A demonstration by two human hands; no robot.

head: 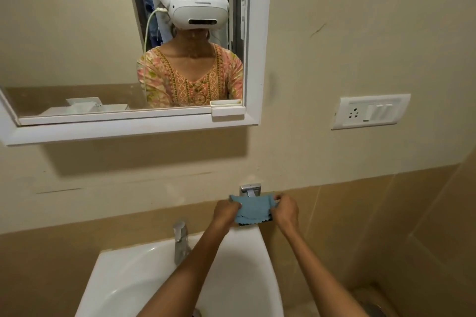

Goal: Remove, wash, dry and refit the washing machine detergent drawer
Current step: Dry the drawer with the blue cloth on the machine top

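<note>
1. Detergent drawer [85,107]: a white plastic piece with an open compartment, seen at the lower left of the mirror [134,127], at the foot of the glass. Whether it is the piece itself on the ledge or only its reflection cannot be told. It lies well apart from both hands, up and to the left of them.
2. Left hand [228,211]: reaching to the far right corner of the sink [244,265], fingers curled, pinching the left edge of a blue cloth [253,207].
3. Right hand [286,210]: level with the left, fingers curled, pinching the right edge of the same cloth. The cloth is spread between the two hands, its zigzag lower edge hanging down.
4. Chrome wall fitting [249,189]: fixed to the wall just above and behind the cloth, whose top edge covers its lower part. Whether the cloth touches it cannot be told.
5. Dark strip [253,224]: shows just under the cloth's lower edge, at the sink's far rim; too hidden to identify.
6. Tap [180,239]: chrome, upright at the far middle of the sink, left of the left forearm.
7. Switch plate [371,112]: white, with a socket and switches, on the wall right of the mirror.
8. Mirror detail: it reflects a person in a patterned top wearing a white headset [198,11]. A small white tray [228,110] sits at the lower right corner of the frame.
</note>
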